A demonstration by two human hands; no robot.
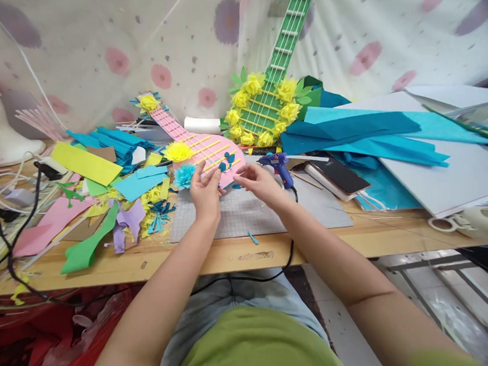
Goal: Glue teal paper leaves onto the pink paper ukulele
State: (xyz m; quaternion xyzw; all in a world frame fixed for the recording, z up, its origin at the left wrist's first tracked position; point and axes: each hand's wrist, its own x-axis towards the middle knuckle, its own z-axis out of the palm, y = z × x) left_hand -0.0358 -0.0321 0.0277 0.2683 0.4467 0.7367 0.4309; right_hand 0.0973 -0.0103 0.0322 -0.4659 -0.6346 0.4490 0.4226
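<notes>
My left hand (pixel 205 192) and my right hand (pixel 257 183) meet over the lower edge of a pink paper guitar (pixel 208 147) lying on a grey cutting mat (pixel 246 213). Left fingers pinch a small blue paper piece (pixel 219 174) at the guitar's body. Right fingers are pinched together just beside it; what they hold is too small to name. A light blue paper flower (pixel 184 175) and a yellow flower (pixel 178 151) sit on the guitar near my left hand.
A blue glue gun (pixel 279 164) lies right of my right hand, its cord running off the table edge. A phone (pixel 339 177), blue paper sheets (pixel 361 135), a green guitar with yellow flowers (pixel 270 106) and coloured paper scraps (pixel 115 203) crowd the wooden table (pixel 216 257).
</notes>
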